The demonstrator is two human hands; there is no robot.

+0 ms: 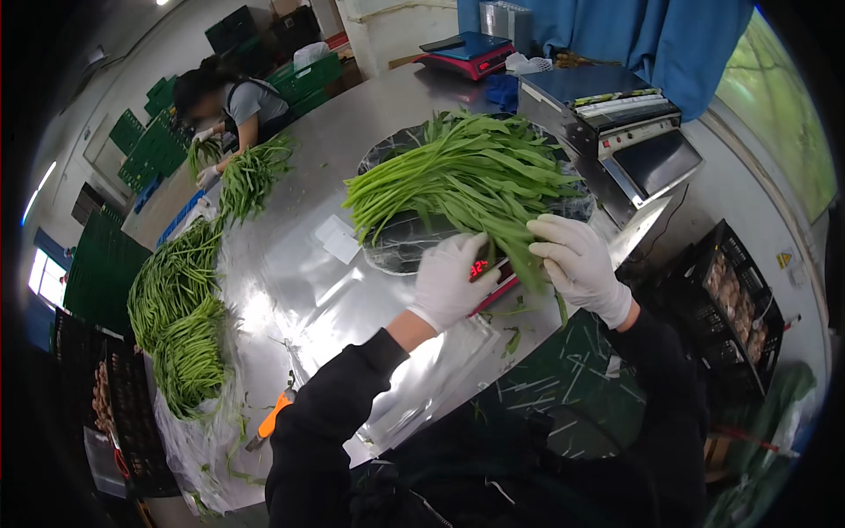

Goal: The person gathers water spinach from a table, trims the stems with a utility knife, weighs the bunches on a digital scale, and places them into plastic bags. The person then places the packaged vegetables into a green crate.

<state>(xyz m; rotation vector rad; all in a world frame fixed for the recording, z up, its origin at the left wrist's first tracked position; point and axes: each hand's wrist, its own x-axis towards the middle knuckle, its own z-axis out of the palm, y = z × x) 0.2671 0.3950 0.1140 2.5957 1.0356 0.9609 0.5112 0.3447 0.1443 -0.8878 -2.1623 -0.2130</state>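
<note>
A large bundle of long-leaved greens (pixel 455 171), resembling water spinach, lies across a dark, film-wrapped surface (pixel 403 254) with its cut stems to the left. My left hand (pixel 452 280), in a white glove, is at the bundle's near edge. Its fingertips reach the lower leaves, and whether they grip any is unclear. Between its finger and thumb glows the red display (pixel 478 267) of a scale, mostly covered. To the right, my gloved right hand (pixel 581 264) pinches drooping leaf ends (pixel 525 261) over the scale's front edge.
More greens (pixel 181 317) lie on plastic film at left, near an orange-handled knife (pixel 270 419). A film-wrapping machine (pixel 614 125) and a second scale (pixel 469 53) stand behind. Across the metal table (pixel 297 257), another person (pixel 241 109) handles greens. A black crate (pixel 726 310) is at right.
</note>
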